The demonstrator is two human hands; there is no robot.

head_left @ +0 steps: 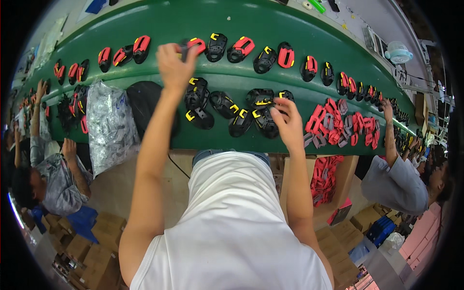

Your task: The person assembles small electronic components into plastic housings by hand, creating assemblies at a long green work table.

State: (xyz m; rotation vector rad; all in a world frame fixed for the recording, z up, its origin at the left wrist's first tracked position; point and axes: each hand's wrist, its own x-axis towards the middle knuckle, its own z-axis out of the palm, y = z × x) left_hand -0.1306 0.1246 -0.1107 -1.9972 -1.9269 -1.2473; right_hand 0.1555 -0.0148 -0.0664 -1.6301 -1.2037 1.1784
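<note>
My left hand (176,66) reaches to the far side of the green bench, its fingers closed at an oval plastic part with a red frame (196,45). Its fingertips partly cover the black base. Nearer me, my right hand (289,123) has its fingers curved and apart, with nothing visible held between them. The thumb is beside a black oval part with a yellow clip (266,123); contact is hard to tell. Several similar black parts lie between my hands, among them a tilted one (223,104) and one near the bench edge (199,118).
A row of black and red parts (240,49) runs along the green bench (203,21). Loose red and grey frames (331,122) are heaped at right, above a carton of red pieces (325,181). A clear plastic bag (112,126) lies left. Co-workers sit on both sides.
</note>
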